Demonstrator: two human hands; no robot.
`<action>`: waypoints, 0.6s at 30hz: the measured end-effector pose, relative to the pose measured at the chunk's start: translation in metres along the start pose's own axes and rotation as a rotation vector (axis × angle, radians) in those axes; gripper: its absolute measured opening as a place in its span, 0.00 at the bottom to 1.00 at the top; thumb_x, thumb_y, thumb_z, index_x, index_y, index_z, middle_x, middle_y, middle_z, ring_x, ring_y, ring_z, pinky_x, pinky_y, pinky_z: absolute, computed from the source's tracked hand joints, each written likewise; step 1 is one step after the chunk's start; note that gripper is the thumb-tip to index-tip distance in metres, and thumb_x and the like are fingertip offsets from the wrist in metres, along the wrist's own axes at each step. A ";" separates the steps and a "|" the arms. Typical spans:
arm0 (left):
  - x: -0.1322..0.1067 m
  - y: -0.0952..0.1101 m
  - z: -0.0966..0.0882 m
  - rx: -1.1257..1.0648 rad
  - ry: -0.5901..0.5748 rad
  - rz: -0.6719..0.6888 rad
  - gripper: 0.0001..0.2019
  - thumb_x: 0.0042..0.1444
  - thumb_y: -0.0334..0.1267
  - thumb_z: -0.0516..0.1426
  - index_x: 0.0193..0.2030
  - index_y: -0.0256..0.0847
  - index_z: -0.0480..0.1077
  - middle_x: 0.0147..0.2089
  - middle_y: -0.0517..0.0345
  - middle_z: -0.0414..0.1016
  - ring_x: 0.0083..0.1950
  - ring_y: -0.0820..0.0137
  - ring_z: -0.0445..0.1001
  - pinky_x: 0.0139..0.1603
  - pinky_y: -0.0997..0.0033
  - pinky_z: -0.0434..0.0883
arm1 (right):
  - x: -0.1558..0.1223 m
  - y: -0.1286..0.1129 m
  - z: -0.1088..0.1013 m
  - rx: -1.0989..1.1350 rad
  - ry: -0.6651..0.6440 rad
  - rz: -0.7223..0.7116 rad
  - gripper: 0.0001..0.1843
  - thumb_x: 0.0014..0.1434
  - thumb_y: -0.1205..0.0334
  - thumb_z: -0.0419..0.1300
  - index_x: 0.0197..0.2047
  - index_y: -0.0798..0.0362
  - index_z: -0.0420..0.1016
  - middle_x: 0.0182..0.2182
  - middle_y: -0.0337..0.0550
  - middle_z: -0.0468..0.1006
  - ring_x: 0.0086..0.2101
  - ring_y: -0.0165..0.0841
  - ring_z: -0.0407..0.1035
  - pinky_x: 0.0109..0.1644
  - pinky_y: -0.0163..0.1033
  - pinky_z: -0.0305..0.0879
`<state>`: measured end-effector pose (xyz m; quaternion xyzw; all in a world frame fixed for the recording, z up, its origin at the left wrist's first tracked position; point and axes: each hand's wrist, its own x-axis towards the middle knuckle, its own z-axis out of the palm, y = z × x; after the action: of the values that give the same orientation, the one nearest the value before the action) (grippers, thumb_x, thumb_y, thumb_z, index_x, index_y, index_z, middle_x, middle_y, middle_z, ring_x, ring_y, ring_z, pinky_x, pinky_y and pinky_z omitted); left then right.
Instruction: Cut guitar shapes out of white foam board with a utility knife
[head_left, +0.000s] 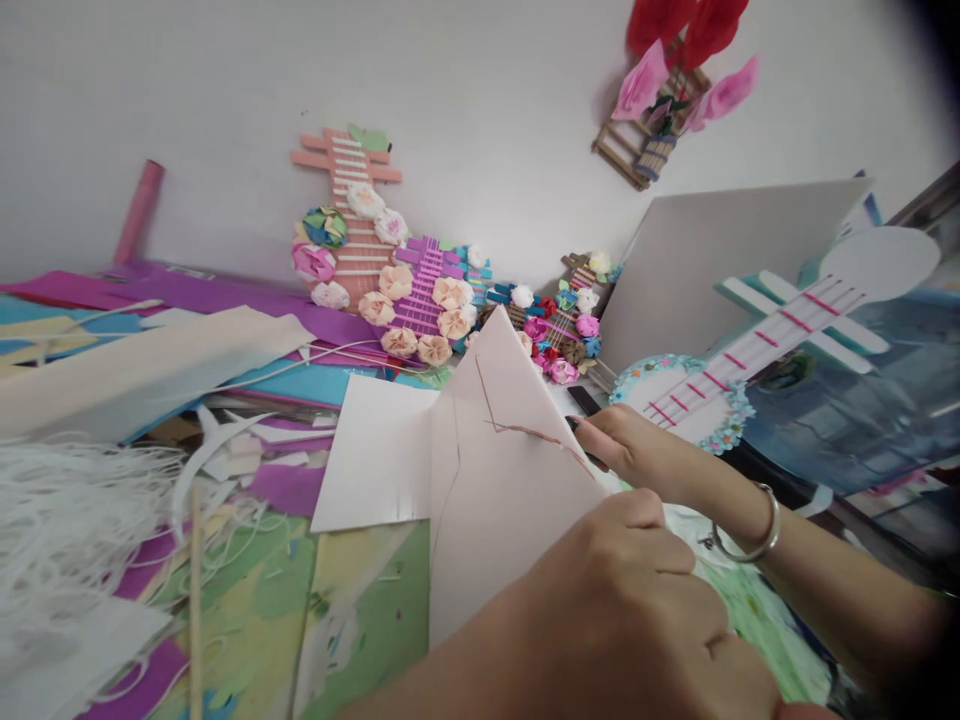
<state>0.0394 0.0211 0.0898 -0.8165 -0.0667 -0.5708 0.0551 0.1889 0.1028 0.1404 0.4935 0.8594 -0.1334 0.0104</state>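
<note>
A white sheet of stiff board (495, 520), perhaps foam board, stands tilted up before me with its pointed corner at the top. Thin reddish-brown lines cross its face; I cannot tell whether they are drawn or cut. My left hand (622, 600) reaches across the front, its fingers curled round the board's lower right edge. Behind that same edge, higher up, is my right hand (630, 445), wearing a silver bangle (765, 525) at the wrist. Its fingers are bent against the board, with the tips partly hidden. Another white piece (375, 455) lies just left of the board.
Shredded white strips (75, 520) and a thin wooden stick (196, 610) lie on the left. Coloured sheets (225, 290) are stacked behind. Decorated instrument models (360, 240) with paper flowers lean on the wall. To the right stands a white-and-teal model (765, 350) with pink strips.
</note>
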 end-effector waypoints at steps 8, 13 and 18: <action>0.000 0.001 0.001 0.016 0.000 -0.003 0.14 0.53 0.32 0.53 0.17 0.40 0.58 0.18 0.63 0.57 0.25 0.73 0.58 0.33 0.66 0.55 | 0.002 0.004 0.004 -0.023 0.021 0.004 0.30 0.64 0.43 0.36 0.18 0.55 0.55 0.16 0.34 0.54 0.20 0.23 0.43 0.23 0.34 0.44; 0.003 0.000 0.003 0.010 0.037 -0.018 0.16 0.54 0.33 0.51 0.16 0.40 0.58 0.17 0.63 0.57 0.23 0.73 0.56 0.31 0.66 0.55 | -0.001 0.005 0.004 -0.030 0.067 0.000 0.31 0.64 0.45 0.36 0.19 0.56 0.59 0.16 0.35 0.56 0.20 0.23 0.45 0.24 0.34 0.45; 0.004 -0.001 0.000 -0.032 0.024 0.008 0.15 0.54 0.32 0.52 0.16 0.40 0.59 0.17 0.64 0.57 0.23 0.74 0.55 0.30 0.67 0.55 | 0.000 -0.002 0.004 -0.020 0.096 -0.023 0.28 0.64 0.47 0.38 0.18 0.55 0.54 0.16 0.34 0.51 0.20 0.23 0.42 0.23 0.34 0.42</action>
<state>0.0407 0.0222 0.0936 -0.8106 -0.0536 -0.5814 0.0450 0.1865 0.1008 0.1375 0.4891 0.8659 -0.1011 -0.0276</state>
